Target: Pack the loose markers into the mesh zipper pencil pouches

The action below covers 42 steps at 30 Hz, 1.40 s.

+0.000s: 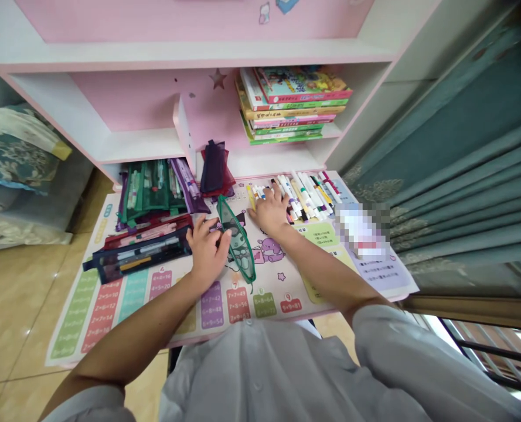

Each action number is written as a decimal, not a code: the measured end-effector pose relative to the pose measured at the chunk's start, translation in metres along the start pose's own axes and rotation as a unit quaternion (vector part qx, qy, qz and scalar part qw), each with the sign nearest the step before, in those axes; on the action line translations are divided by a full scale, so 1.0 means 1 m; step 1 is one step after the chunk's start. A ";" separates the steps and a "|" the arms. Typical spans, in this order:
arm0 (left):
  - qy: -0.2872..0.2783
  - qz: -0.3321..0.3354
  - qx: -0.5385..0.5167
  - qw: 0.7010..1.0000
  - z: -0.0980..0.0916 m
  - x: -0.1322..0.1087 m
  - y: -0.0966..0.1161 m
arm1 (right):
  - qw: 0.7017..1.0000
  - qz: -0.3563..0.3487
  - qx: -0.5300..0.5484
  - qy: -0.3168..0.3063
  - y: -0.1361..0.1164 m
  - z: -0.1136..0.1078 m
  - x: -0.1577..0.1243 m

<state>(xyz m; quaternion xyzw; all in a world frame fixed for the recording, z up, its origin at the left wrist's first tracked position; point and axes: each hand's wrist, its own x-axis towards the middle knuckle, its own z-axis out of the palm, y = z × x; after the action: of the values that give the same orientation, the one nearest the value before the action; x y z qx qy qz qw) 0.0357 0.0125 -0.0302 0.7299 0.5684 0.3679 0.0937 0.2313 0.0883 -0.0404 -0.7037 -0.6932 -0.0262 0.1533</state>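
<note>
My left hand [210, 249] rests with its fingers apart between a dark navy mesh pouch [141, 256] and an unzipped green mesh pencil pouch [238, 240]. It holds nothing that I can see. The green pouch lies flat and looks empty, its zipper edges spread. My right hand [271, 212] lies over the left end of a row of markers [306, 196], fingers spread and touching them. A yellow marker [251, 197] shows beside its thumb. The fingertips partly cover several markers.
Filled green mesh pouches [148, 184], a purple pouch [192, 184] and a red pouch [150, 230] lie at the left. Folded navy and red pouches [215, 167] sit by the shelf divider [182, 132]. Books [293, 108] are stacked behind; a blurred-out object [362, 231] is at right.
</note>
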 end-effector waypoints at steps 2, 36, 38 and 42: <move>0.000 -0.002 -0.011 1.000 0.000 0.000 0.000 | 1.000 0.001 0.000 -0.004 -0.001 0.002 0.001; 0.012 -0.005 -0.001 1.000 0.000 -0.001 -0.005 | 0.966 -0.107 0.095 -0.213 -0.058 -0.055 -0.058; 0.012 -0.006 0.001 1.000 0.000 -0.001 -0.005 | 0.964 -0.112 0.087 -0.225 -0.057 -0.054 -0.057; 0.013 -0.003 0.005 1.000 -0.001 -0.001 -0.005 | 0.964 -0.115 0.085 -0.224 -0.058 -0.052 -0.059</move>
<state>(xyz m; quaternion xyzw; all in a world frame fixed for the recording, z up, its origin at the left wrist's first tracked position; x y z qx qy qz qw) 0.0313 0.0129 -0.0322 0.7239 0.5733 0.3744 0.0837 0.1812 0.0171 0.0050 -0.5912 -0.7860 0.1741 0.0492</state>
